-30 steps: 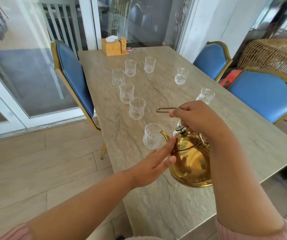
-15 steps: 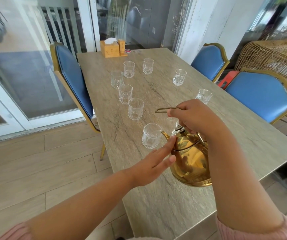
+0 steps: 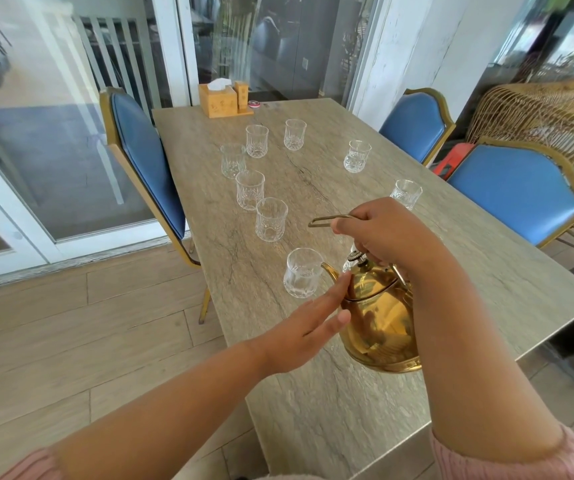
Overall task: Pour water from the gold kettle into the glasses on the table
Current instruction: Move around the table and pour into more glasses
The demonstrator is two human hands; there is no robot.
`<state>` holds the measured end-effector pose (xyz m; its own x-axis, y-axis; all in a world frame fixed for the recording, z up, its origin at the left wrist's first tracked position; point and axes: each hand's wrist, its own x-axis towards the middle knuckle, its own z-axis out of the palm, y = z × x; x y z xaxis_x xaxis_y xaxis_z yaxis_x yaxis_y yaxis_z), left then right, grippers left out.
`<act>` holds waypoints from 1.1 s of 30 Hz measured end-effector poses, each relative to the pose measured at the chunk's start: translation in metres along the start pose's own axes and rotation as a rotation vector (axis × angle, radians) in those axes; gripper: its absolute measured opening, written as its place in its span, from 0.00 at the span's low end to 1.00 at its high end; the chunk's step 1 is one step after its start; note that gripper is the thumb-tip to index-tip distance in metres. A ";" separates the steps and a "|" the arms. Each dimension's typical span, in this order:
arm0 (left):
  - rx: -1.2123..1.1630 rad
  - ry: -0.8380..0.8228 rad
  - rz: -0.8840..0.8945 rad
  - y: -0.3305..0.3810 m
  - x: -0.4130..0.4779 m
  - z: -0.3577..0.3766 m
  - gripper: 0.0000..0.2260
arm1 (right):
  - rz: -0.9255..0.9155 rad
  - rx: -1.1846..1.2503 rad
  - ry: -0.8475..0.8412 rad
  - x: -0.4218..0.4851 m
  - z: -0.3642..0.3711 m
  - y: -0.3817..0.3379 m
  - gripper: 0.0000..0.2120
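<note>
The gold kettle (image 3: 380,320) hangs above the table (image 3: 313,410), tilted to the left. My right hand (image 3: 386,233) grips its thin wire handle. My left hand (image 3: 308,329) lies flat with straight fingers against the kettle's lid and side. The spout tip sits at the rim of the nearest cut glass (image 3: 302,271). Several more glasses stand farther back, among them one at mid-left (image 3: 271,219) and one at the right (image 3: 406,194), partly behind my right hand. Whether water flows, I cannot tell.
A wooden tissue box (image 3: 219,98) stands at the table's far end. A blue chair (image 3: 147,157) is at the left side, and two blue chairs (image 3: 517,188) are at the right. A wicker seat (image 3: 538,112) fills the far right.
The view has shifted slightly. The kettle and both hands keep the same pose, with the spout staying at the nearest glass.
</note>
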<state>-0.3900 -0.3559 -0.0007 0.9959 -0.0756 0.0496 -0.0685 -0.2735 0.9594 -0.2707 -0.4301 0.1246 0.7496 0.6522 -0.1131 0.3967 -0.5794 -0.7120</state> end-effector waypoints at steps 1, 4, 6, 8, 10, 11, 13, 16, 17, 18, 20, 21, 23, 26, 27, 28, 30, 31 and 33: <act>-0.004 -0.001 0.000 0.001 0.000 0.000 0.24 | 0.000 0.001 0.001 0.000 0.000 0.000 0.20; -0.014 -0.004 0.004 0.002 0.000 -0.001 0.23 | 0.001 -0.006 0.000 0.000 0.000 -0.002 0.19; -0.018 -0.003 0.009 0.001 0.000 -0.001 0.23 | 0.001 -0.012 0.000 0.000 0.000 -0.003 0.18; -0.018 -0.004 0.013 0.000 0.000 -0.002 0.23 | 0.001 -0.007 0.004 0.001 0.000 -0.003 0.19; -0.023 -0.007 0.016 0.000 0.000 -0.002 0.23 | 0.001 -0.006 0.009 0.001 0.001 -0.004 0.20; -0.025 -0.009 0.017 0.001 0.000 -0.003 0.22 | 0.001 -0.007 0.008 0.001 0.001 -0.004 0.20; -0.021 -0.011 0.020 0.002 0.000 -0.003 0.22 | 0.000 -0.009 0.009 0.002 0.001 -0.003 0.20; -0.014 -0.013 0.015 0.000 0.000 -0.003 0.23 | -0.002 -0.016 0.015 0.002 0.002 -0.003 0.20; -0.012 -0.013 0.015 0.000 0.000 -0.003 0.23 | -0.002 -0.017 0.017 0.002 0.002 -0.003 0.20; -0.010 -0.013 0.016 -0.001 0.000 -0.004 0.24 | -0.002 -0.019 0.020 0.002 0.002 -0.003 0.20; -0.005 -0.016 0.018 -0.002 0.001 -0.004 0.24 | -0.003 -0.017 0.025 0.002 0.002 -0.002 0.20; -0.001 -0.019 0.018 -0.002 0.001 -0.004 0.25 | -0.003 -0.014 0.027 0.002 0.003 -0.002 0.21; 0.003 -0.022 0.018 -0.003 0.001 -0.005 0.25 | -0.001 -0.008 0.027 0.002 0.003 -0.001 0.21; 0.005 -0.028 0.023 -0.004 0.000 -0.005 0.24 | 0.002 -0.010 0.034 0.002 0.004 0.000 0.21; 0.003 -0.031 0.022 -0.004 0.000 -0.006 0.23 | 0.002 -0.009 0.040 0.001 0.005 0.000 0.20; -0.001 -0.035 0.020 -0.004 0.000 -0.006 0.23 | 0.001 -0.006 0.047 0.001 0.005 0.001 0.20; -0.007 -0.039 0.021 -0.003 -0.001 -0.008 0.22 | 0.003 0.009 0.066 -0.001 0.005 0.002 0.20; -0.008 -0.041 0.024 -0.003 -0.001 -0.008 0.22 | 0.006 0.023 0.077 -0.001 0.006 0.003 0.20; 0.001 -0.046 0.030 -0.005 -0.001 -0.010 0.22 | 0.013 0.058 0.100 -0.004 0.006 0.005 0.20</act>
<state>-0.3900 -0.3453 -0.0027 0.9897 -0.1274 0.0653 -0.0982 -0.2717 0.9574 -0.2752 -0.4328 0.1168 0.8048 0.5910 -0.0550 0.3575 -0.5567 -0.7499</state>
